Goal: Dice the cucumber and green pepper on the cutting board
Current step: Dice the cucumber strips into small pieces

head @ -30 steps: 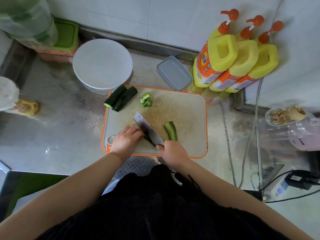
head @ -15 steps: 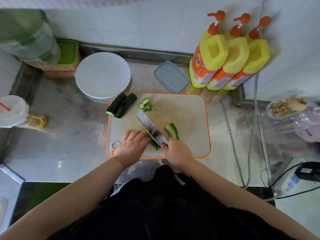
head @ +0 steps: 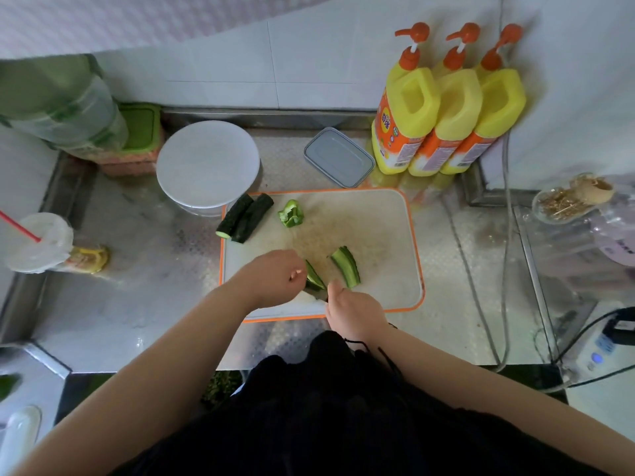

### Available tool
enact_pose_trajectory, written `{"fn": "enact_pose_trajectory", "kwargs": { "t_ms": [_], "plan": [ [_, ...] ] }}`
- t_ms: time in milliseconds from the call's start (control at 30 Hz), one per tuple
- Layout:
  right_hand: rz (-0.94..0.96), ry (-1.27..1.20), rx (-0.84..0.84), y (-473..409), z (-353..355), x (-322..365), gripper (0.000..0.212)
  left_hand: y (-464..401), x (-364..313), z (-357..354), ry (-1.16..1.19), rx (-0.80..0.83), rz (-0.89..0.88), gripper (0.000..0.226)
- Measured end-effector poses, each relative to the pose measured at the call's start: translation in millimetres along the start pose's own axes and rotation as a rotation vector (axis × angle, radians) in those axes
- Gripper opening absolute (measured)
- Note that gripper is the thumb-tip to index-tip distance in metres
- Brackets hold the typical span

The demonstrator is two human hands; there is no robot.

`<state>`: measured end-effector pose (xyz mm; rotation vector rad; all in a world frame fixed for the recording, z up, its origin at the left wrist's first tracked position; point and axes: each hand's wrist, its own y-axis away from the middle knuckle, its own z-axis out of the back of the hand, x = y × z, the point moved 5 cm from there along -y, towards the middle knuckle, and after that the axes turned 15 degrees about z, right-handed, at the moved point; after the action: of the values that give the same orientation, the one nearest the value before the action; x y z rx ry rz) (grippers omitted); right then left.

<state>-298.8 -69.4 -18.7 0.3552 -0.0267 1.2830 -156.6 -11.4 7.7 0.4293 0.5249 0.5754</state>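
Note:
A white cutting board (head: 378, 235) with an orange rim lies on the steel counter. Two dark cucumber halves (head: 245, 218) rest at its far left corner, with a green pepper piece (head: 291, 213) beside them. My left hand (head: 275, 278) has its fingers curled on a cucumber strip (head: 314, 277) near the board's front edge. My right hand (head: 354, 309) is closed on the knife (head: 318, 297); only a sliver of blade shows between the hands. A second cucumber strip (head: 346, 271) lies free just right of the hands.
A white round lid (head: 208, 163) sits behind the board's left corner and a grey box lid (head: 338, 157) behind its middle. Three yellow pump bottles (head: 446, 108) stand at the back right. A cup with a red straw (head: 37, 242) is at the left. Cables (head: 481, 304) run along the right.
The knife blade, which pointed up and left across the board, is down and almost hidden between my hands. My left hand has shifted right onto the cucumber strip. The view has tilted upward.

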Motion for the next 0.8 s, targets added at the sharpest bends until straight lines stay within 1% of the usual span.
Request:
{"fn": "enact_pose_trajectory", "kwargs": {
  "t_ms": [67, 133, 267, 367, 433, 533, 600, 633, 667, 700, 767, 800],
  "plan": [
    [-0.007, -0.003, -0.008, 0.7, -0.7, 1.9, 0.05, -6.1, -3.7, -4.6, -0.075, 0.048, -0.004, 0.028],
    [0.005, -0.015, -0.003, 1.8, -1.9, 4.4, 0.051, -13.0, -3.2, -9.1, -0.114, 0.086, 0.017, 0.029],
    [0.021, -0.02, -0.076, 3.1, 4.9, 4.4, 0.051, -24.8, -4.5, -15.1, -0.178, 0.163, 0.037, 0.028],
    [0.045, -0.008, -0.107, 2.2, 8.6, 5.7, 0.066, -32.8, -7.4, -14.1, -0.22, 0.186, 0.053, 0.029],
    [0.035, -0.005, -0.115, 2.1, 12.7, 5.2, 0.072, -37.4, -8.2, -15.0, -0.236, 0.218, 0.069, 0.031],
    [0.041, -0.01, -0.115, 2.8, 15.1, 5.3, 0.072, -42.0, -9.9, -17.7, -0.228, 0.279, 0.102, 0.036],
    [0.056, -0.034, -0.106, 1.3, 8.9, 3.5, 0.069, -43.2, -13.7, -11.5, -0.211, 0.26, 0.102, 0.038],
    [0.06, -0.039, -0.101, 0.3, 7.6, 1.6, 0.066, -43.1, -17.4, -4.0, -0.173, 0.212, 0.08, 0.037],
    [0.049, -0.048, -0.095, 0.2, 9.8, 0.1, 0.061, -41.7, -21.0, 5.6, -0.109, 0.118, 0.033, 0.033],
    [0.043, -0.062, -0.095, 2.0, 12.5, -1.6, 0.052, -37.6, -25.0, 18.3, -0.029, -0.033, -0.037, 0.027],
    [-0.002, -0.101, -0.086, 4.6, 16.4, -10.6, 0.025, -20.6, -28.0, 41.9, 0.103, -0.455, -0.249, 0.011],
    [-0.064, -0.157, -0.046, 6.5, 16.0, -18.8, 0.015, -8.3, -26.6, 46.8, 0.113, -0.643, -0.364, 0.006]
  ]
}}
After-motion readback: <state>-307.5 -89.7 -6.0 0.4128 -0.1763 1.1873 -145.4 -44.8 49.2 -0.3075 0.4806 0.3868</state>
